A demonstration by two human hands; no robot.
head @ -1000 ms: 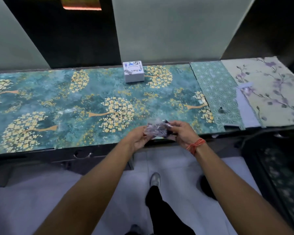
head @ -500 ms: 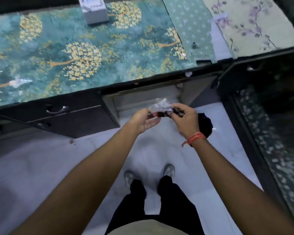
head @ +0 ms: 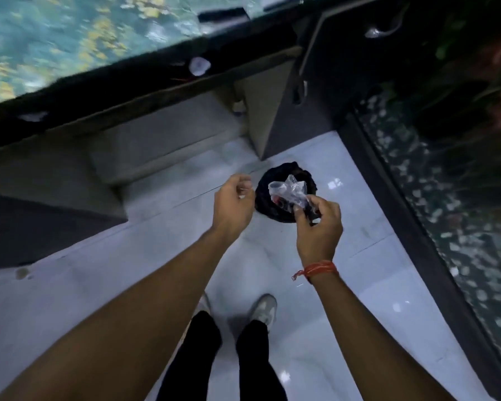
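My right hand (head: pixel 318 227) pinches a crumpled clear plastic wrapper (head: pixel 287 190) with something dark inside it. The wrapper hangs directly over a small black bin (head: pixel 265 205) lined with a dark bag, standing on the pale tiled floor. My left hand (head: pixel 232 204) is a short way left of the wrapper and apart from it. Its fingers are curled inward, and a small pale glint shows at the fingertips. Whether it holds anything is unclear.
The desk with the teal and gold patterned top (head: pixel 70 39) runs across the upper left, with its dark front edge and a kneehole below. A dark patterned cabinet (head: pixel 446 204) stands along the right. My shoes (head: pixel 263 309) are on the floor below my hands.
The view has tipped down from the desk top to the floor. Both hands moved down and right over the bin, and my left hand let go of the wrapper.
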